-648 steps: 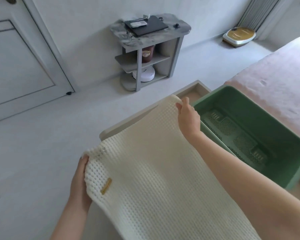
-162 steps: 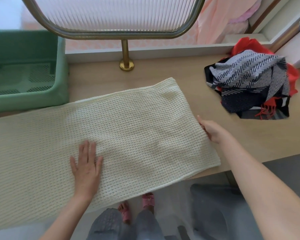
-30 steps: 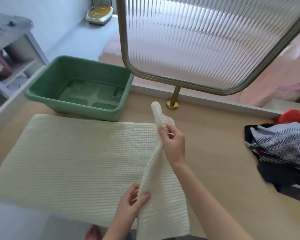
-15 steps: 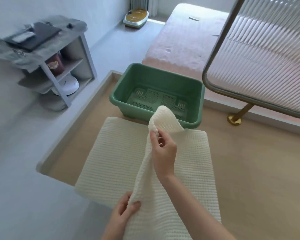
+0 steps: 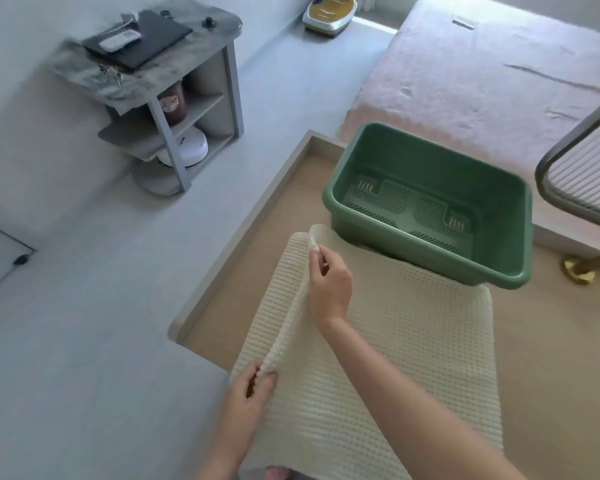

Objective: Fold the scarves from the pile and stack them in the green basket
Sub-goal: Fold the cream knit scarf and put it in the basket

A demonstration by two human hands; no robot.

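Right fingers [image 5: 316,251]: pinching the far end of a raised edge of the cream knit scarf [image 5: 395,341], thumb and fingertips closing on the cloth.
Left fingers [image 5: 250,372]: pinching the near end of the same raised edge, thumb pressing against the knit.
Right hand [image 5: 328,289]: hovering over the scarf, forearm crossing the cloth toward the lower right.
Left hand [image 5: 248,393]: gripping at the scarf's near left corner, by the tabletop's front edge.
Cream knit scarf: lying spread on the tabletop [image 5: 551,358], the held edge standing up as a ridge running between the two hands; its far edge is lying just beside the basket's near wall.
Green basket [image 5: 430,268]: sitting on the tabletop beyond the scarf, its perforated bottom showing.
Ribbed screen [image 5: 589,174]: standing at the right in a rounded metal frame, resting on a brass foot [image 5: 577,270].
Bed [image 5: 482,81]: lying behind the basket, wearing a pink cover.
Grey side table [image 5: 201,29]: standing on the floor [image 5: 84,306] at the upper left, carrying a dark laptop [image 5: 153,39] with a remote [image 5: 120,39] lying on it.
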